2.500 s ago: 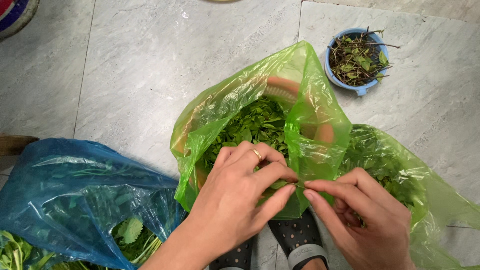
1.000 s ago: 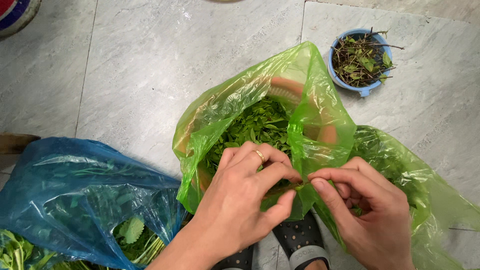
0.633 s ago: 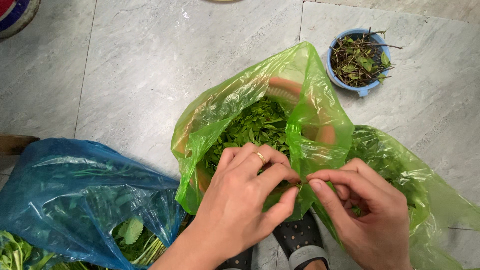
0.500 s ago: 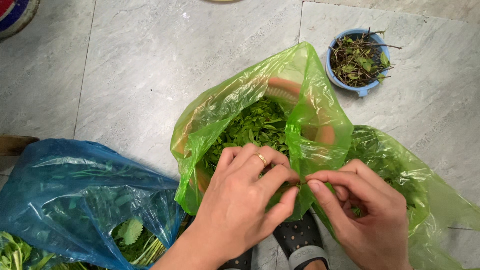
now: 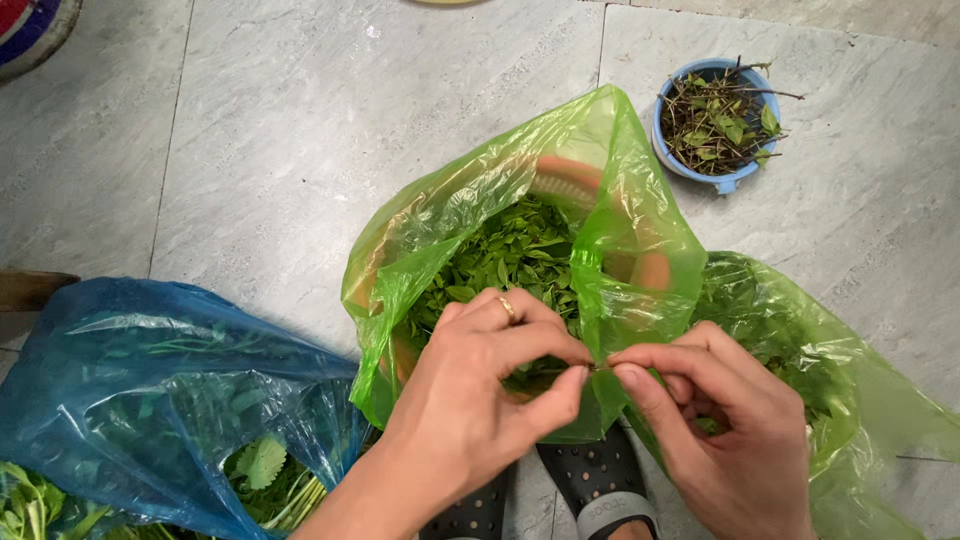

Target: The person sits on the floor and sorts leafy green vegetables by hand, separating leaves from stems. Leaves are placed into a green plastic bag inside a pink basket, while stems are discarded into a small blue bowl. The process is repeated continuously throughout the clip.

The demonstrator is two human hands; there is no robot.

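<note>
Since the earlier frames my hands are barely shifting; both are staying pinched together over the near rim of the green bag, the right fingers curling slightly tighter. My left hand (image 5: 480, 400) is arching at six o'clock, thumb and forefinger nipping a thin herb stem (image 5: 570, 371), ring finger raised. My right hand (image 5: 720, 430) is meeting it from four o'clock, fingertips gripping the same stem's other end, evidently so that leaves are falling inside. Below, I am seeing black sandals (image 5: 590, 495). The green bag (image 5: 620, 200), holding plucked leaves (image 5: 510, 255), is standing open at centre. A blue bag (image 5: 130, 400) is lying at eight o'clock. At one o'clock, a blue bowl (image 5: 745, 182) is holding bare stalks.
</note>
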